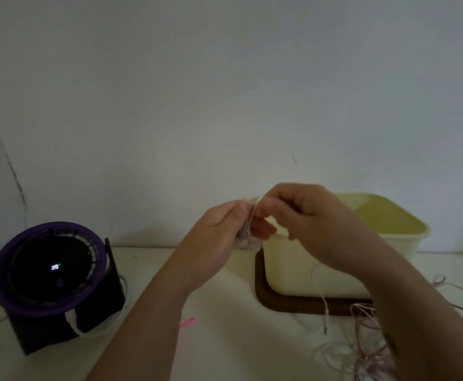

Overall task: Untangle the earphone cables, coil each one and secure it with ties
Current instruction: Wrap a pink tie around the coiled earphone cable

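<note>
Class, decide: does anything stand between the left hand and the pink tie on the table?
Nothing visible does. The tie lies on the table beside that forearm; the left hand and right hand both hold the coil.

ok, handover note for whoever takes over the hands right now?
Left hand grips a partly wound coil of pale cable. Right hand pinches it at the top; its plug end hangs free below. Pink tie lies unused on the table. Tangled cables lie at the lower right. Done: no tied coil in view. Left: finish this coil, tie it, then the tangle.
</note>
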Motion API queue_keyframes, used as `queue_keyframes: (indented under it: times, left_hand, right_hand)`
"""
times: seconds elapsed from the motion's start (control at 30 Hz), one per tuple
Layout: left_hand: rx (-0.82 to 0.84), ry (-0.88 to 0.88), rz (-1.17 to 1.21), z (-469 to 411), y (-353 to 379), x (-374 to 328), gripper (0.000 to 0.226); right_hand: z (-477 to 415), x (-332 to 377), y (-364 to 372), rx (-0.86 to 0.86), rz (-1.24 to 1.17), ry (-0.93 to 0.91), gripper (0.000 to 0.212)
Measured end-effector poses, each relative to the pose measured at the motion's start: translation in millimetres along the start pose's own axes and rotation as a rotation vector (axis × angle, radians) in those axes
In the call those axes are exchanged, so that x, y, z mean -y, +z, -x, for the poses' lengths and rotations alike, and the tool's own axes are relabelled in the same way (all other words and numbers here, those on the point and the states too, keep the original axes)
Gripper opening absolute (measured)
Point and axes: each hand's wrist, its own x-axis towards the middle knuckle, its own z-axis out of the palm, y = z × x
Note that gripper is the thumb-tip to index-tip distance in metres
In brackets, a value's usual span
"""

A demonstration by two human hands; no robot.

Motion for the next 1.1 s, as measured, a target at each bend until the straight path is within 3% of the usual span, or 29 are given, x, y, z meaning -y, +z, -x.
queue_keyframes:
  times: [0.1, 0.2, 0.3, 0.37, 0.43, 0.53, 0.63, 0.73, 0.87, 0.97, 1.1]
  left_hand:
    - [0.159, -0.068, 0.101, 3, 3, -6, 0.038]
    - [0.271, -0.083, 0.505, 3, 4, -13, 0.039]
    - [0.241, -0.064, 0.970, 1, 5, -21, 0.033]
    - [0.099, -0.048, 1.119, -1, 3, -26, 0.034]
    - [-0.024, -0.006, 1.091, -3, -2, -27, 0.038]
    - [-0.117, 0.032, 0.684, -5, -8, -20, 0.037]
    - [-0.133, 0.042, 0.272, -4, -12, -9, 0.037]
    - [-0.041, 0.020, 0.121, 0, -10, -9, 0.036]
    - [0.136, -0.010, 0.089, 4, -5, -12, 0.036]
    - [0.280, -0.073, 0.298, 6, -3, -18, 0.039]
    - [0.283, -0.098, 0.443, 6, -4, -20, 0.032]
  right_hand:
    - [-2, -7, -3, -0.141, -0.040, -0.002, 0.028]
    - [-5, -19, 7, -0.102, -0.155, 0.040, 0.034]
    - [-6, -25, 22, 0.045, -0.260, 0.081, 0.035]
    - [-5, -24, 29, 0.136, -0.168, 0.094, 0.040]
    - [-3, -19, 32, 0.249, -0.052, 0.086, 0.037]
    - [1, -7, 24, 0.326, 0.035, 0.057, 0.031]
    - [3, 7, 12, 0.218, 0.019, 0.000, 0.029]
    - [3, 11, 0, 0.038, -0.012, -0.033, 0.033]
    - [1, 5, -5, -0.140, -0.080, -0.034, 0.027]
    - [-2, -3, 2, -0.161, -0.163, 0.003, 0.027]
    - [-4, -6, 7, -0.178, -0.209, 0.036, 0.029]
